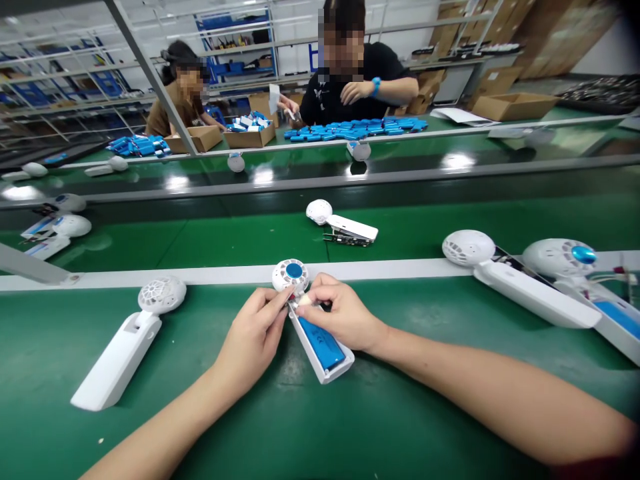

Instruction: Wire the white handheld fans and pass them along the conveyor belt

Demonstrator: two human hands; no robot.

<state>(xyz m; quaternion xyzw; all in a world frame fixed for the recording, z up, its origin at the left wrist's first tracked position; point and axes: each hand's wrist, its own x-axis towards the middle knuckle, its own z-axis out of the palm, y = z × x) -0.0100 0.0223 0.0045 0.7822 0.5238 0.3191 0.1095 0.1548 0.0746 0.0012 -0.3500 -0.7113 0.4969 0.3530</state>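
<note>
A white handheld fan lies open on the green table in front of me, its round head with a blue disc pointing away and a blue battery in its handle. At the neck, between head and handle, both hands meet. My left hand pinches at the neck's left side, on something small that I cannot make out. From the right, my right hand has thumb and forefinger closed at the same spot, on something hidden. Its other fingers hang over the handle's right edge.
Left stands a white fan; two more fans lie at the right. Beyond the pale rail, a fan with exposed circuitry rests on the green belt. Two people work across the line, near blue batteries and cardboard boxes.
</note>
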